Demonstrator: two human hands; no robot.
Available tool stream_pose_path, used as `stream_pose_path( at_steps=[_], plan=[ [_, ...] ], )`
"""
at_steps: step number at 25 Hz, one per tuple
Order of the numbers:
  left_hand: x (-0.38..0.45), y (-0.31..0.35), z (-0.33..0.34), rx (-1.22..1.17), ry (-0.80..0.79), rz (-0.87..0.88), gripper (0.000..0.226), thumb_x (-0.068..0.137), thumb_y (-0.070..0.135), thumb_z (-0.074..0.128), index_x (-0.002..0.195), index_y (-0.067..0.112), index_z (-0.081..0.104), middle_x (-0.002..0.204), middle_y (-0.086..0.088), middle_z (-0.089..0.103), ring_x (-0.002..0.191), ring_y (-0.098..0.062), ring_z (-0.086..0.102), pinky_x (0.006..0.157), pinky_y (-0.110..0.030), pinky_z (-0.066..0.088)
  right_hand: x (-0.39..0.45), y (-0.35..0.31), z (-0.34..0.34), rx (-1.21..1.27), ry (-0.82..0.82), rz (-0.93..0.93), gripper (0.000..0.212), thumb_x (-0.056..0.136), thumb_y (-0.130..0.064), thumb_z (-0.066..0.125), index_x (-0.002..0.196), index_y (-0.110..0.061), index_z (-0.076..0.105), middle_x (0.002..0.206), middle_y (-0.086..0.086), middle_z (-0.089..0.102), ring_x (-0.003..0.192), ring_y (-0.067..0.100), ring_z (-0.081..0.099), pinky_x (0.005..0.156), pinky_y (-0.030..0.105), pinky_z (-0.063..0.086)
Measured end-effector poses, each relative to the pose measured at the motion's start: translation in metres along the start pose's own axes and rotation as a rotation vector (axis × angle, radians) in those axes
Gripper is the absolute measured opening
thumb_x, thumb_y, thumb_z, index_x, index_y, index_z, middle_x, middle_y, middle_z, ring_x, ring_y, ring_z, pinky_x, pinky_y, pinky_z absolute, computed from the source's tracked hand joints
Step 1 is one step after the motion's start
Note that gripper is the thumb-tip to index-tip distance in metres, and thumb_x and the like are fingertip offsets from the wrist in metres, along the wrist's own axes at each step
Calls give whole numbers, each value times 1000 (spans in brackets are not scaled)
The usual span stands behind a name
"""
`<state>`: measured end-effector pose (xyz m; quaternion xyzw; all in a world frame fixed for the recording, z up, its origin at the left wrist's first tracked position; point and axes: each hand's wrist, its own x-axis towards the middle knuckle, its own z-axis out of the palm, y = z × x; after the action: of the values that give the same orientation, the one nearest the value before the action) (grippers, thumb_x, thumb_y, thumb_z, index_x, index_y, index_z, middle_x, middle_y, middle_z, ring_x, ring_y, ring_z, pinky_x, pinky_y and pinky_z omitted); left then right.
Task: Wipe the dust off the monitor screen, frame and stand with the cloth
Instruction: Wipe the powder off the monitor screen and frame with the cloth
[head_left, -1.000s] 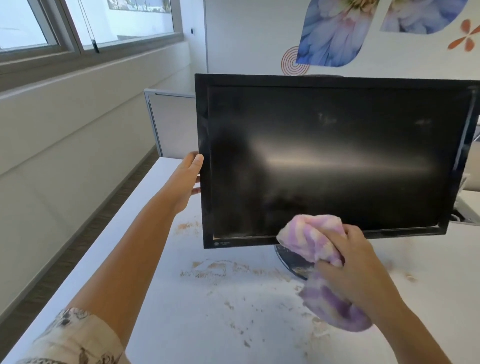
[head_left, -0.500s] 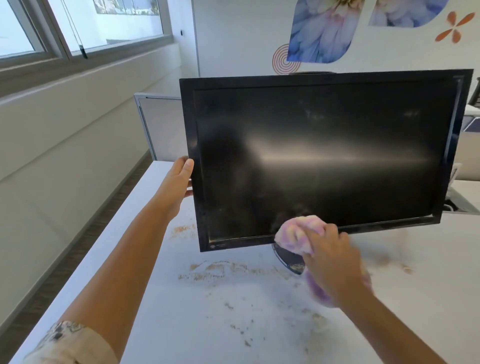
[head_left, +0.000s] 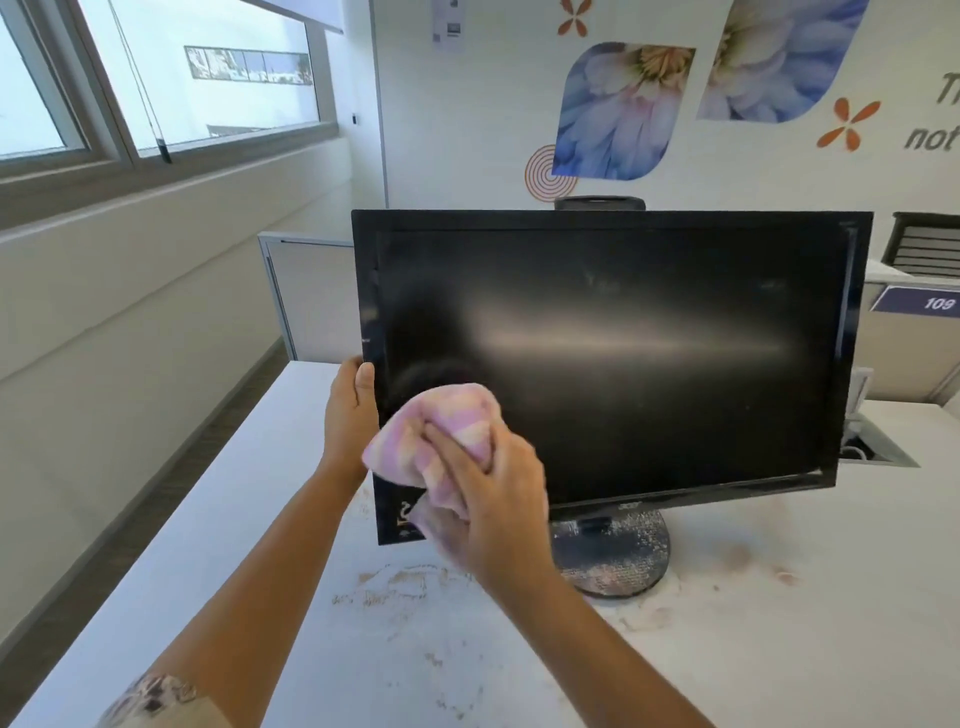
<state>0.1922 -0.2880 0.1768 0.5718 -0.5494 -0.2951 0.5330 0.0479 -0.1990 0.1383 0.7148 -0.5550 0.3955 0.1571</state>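
Right hand (head_left: 493, 499) grips cloth (head_left: 441, 431) against monitor (head_left: 623, 364) screen's lower left.
Left hand (head_left: 350, 410) clasps the frame edge; hard pressing could tip it.

Bare forearms; short patterned cream sleeve (head_left: 156, 699) with dark motifs on left arm.

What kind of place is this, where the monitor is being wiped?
Most likely an office. A low cubicle partition stands behind the white desk, a blue plate numbered 109 marks the next workstation, and the wall carries printed flower graphics like corporate decor.
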Motion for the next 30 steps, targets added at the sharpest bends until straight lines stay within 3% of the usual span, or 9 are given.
stream_pose_path(
  at_steps=[2,6,9,11,14,17,22,25,30],
  plan=[
    [4,-4,-4,20,-30,-24,23,99,34,25,97,19,43,86,6,49,82,-11,48,73,-22,39,-11,-14,33,14,-8,-81,65,75,-52,68,132,-39,40,129,-1,45,113,21,48,92,38,49],
    [12,-11,-12,64,-122,-22,31,98,36,24,111,16,45,106,-1,54,102,-20,50,90,-36,42,-2,54,35,-98,133,-144,55,75,-59,60,126,-39,53,119,4,44,110,27,46,90,42,46],
    [11,-8,-7,40,-132,-25,40,97,38,25,125,14,41,127,-7,50,115,-24,48,102,-42,38,-5,151,-4,-74,316,446,53,66,-53,57,116,-40,52,107,9,47,101,32,48,79,39,38],
    [12,-8,-8,48,-127,-19,40,97,38,25,126,14,41,129,-7,50,118,-26,48,103,-44,39,-17,208,-34,-31,325,824,68,68,-40,57,133,-19,48,120,25,44,107,39,47,88,42,40],
    [14,-10,-13,84,-148,-17,42,97,38,26,126,12,42,129,-8,51,118,-29,48,104,-46,40,-20,216,-42,-56,266,1000,72,75,-30,60,141,-13,37,128,33,37,110,49,44,94,47,40],
    [15,-10,-13,83,-155,-19,41,97,38,26,125,13,42,127,-8,51,117,-28,49,102,-45,41,-17,137,-7,-42,191,818,79,70,-35,68,142,-23,40,127,31,40,113,47,44,94,46,40],
    [14,-10,-17,33,-166,-7,29,99,32,26,111,15,46,105,-3,55,107,-29,53,87,-39,47,-34,-21,55,-76,-29,173,65,65,-55,73,124,-31,63,120,10,59,111,34,58,86,49,53],
    [18,-6,-21,91,-215,1,30,99,30,27,113,11,45,106,-8,54,105,-32,54,84,-40,49,-33,-11,51,33,-194,135,44,85,-55,57,126,-37,58,124,-7,60,117,18,55,102,38,44],
    [17,-5,-18,158,-207,-29,42,98,32,26,131,7,38,130,-16,49,117,-36,49,95,-46,45,-57,77,0,25,-260,57,38,70,-39,78,104,-27,64,98,-8,66,82,11,61,78,19,50]
  ],
)
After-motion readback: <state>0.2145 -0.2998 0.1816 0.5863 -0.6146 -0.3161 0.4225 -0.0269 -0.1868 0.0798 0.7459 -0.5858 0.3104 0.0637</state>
